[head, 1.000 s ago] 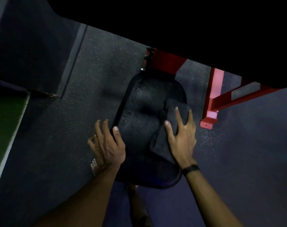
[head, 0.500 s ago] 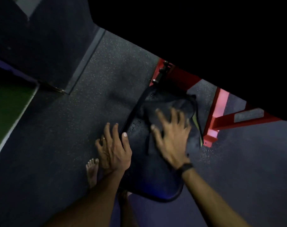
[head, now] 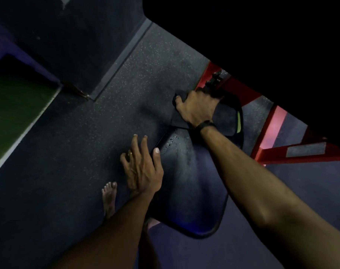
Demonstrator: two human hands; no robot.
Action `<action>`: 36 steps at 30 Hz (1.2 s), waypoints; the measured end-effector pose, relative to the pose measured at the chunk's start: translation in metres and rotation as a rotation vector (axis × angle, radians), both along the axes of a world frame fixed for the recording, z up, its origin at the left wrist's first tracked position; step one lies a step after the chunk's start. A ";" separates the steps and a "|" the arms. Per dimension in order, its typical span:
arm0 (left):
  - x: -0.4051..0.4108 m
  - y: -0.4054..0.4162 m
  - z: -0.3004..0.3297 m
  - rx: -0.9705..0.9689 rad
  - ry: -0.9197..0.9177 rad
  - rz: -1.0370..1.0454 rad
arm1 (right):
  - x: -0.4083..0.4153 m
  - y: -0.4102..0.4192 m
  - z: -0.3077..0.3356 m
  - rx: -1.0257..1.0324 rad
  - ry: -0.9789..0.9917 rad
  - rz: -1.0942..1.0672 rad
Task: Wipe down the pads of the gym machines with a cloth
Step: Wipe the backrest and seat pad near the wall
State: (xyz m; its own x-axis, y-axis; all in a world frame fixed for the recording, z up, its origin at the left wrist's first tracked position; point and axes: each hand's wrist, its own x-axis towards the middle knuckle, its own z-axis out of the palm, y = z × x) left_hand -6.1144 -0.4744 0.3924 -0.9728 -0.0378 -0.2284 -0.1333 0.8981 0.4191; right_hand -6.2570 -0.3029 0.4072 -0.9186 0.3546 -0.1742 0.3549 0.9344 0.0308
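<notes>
The left hand (head: 142, 167) lies low in the view, palm down, fingers straight and slightly spread, the thumb held out to the right; a ring shows on one finger; its forearm runs in from the bottom edge, bare. The right hand (head: 197, 108) is stretched well forward and up, knuckles toward the camera, fingers curled downward in a grip; a dark band circles its wrist; the right forearm, bare and nearly straight, crosses from the lower right corner; a bare foot (head: 109, 197) stands beside the left forearm.
</notes>
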 end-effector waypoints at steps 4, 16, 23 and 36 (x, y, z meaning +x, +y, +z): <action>0.001 0.001 0.003 0.017 0.023 0.003 | -0.025 -0.004 -0.004 0.000 -0.109 0.076; 0.005 -0.008 0.007 0.466 0.122 0.114 | 0.043 -0.042 -0.004 -0.008 0.008 0.215; 0.006 -0.053 0.019 0.666 0.319 0.360 | 0.147 -0.131 0.006 -0.143 0.020 0.457; -0.032 -0.040 0.029 0.708 0.233 0.225 | 0.299 -0.109 0.003 -0.172 0.163 0.747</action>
State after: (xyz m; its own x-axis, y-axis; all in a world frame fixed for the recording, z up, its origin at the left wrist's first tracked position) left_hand -6.1463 -0.5141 0.4210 -0.9849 -0.1616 -0.0622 -0.1186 0.3676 0.9224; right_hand -5.9582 -0.4120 0.4104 -0.9218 -0.3875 -0.0133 -0.3823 0.9141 -0.1349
